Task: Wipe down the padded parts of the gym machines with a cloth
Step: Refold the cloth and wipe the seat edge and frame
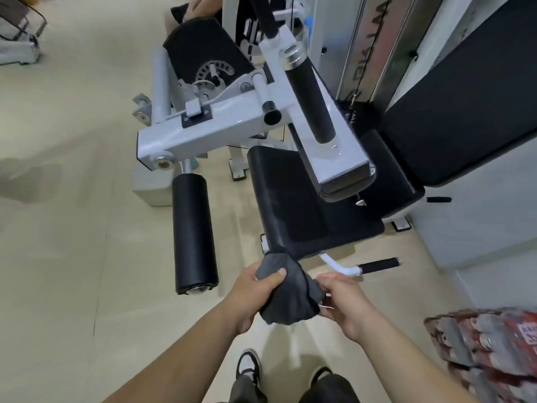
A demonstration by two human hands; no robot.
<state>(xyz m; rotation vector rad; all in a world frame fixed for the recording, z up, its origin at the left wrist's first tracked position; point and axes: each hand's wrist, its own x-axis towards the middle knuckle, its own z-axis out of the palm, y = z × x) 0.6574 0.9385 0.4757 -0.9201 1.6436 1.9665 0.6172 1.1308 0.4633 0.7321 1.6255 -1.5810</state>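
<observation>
A bunched grey cloth hangs between both hands just below the near corner of the black padded seat. My left hand grips the cloth's upper left part, thumb over it. My right hand pinches its right end. The cloth's top touches the seat's front corner. A black padded roller hangs to the left of the seat on the grey machine arm. A black backrest pad stands at the right, and a padded handle roller sits above the seat.
A side handle with a black grip juts out right of the seat. Packs of cans are stacked at the lower right. Another person's hand rests on a pad at the top. My shoes stand on the beige floor.
</observation>
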